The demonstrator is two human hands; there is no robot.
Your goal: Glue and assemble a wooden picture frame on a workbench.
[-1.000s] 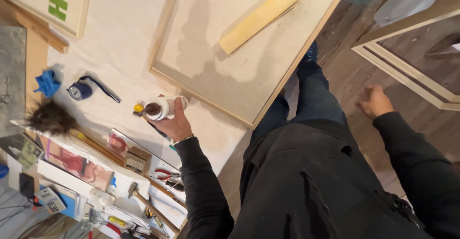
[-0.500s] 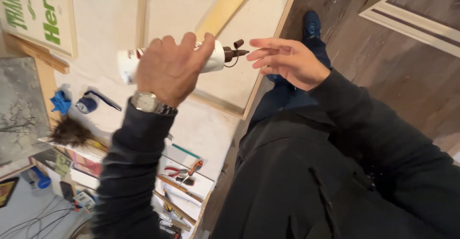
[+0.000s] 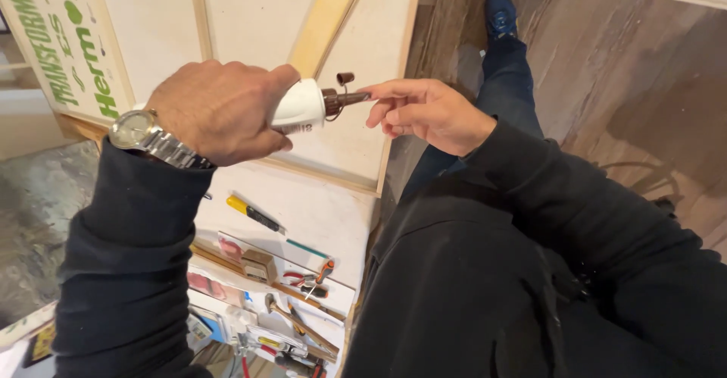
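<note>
Both hands [image 3: 219, 109] around glue bottle [image 3: 299, 105]

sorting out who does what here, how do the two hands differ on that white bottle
The left hand wraps the white bottle in a full grip; the right hand only touches its brown nozzle with fingertips. The left wrist wears a silver watch; the right shows none. Both come out of black sleeves.
</note>
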